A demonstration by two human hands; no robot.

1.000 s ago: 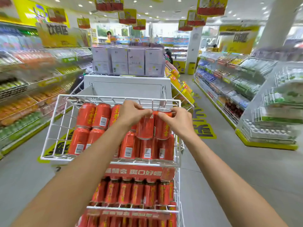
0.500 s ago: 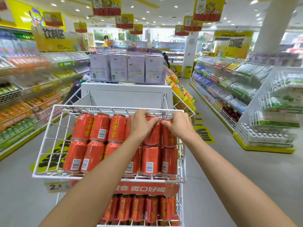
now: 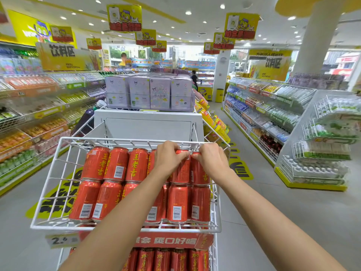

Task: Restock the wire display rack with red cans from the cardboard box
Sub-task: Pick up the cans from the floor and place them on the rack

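Many red cans (image 3: pixel 115 165) in wire rack (image 3: pixel 117 139), left hand (image 3: pixel 170 159), right hand (image 3: pixel 212 163) holding two

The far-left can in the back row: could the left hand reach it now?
Probably yes: the wire basket is open on top and nothing covers the far-left can, though the left hand grips another can in that row.

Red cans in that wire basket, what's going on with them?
A person is stocking a white wire rack in a shop aisle. The left hand and right hand each grip one of the red cans at the right end of the top basket's back row. That basket looks nearly full, with more cans on the shelf below.
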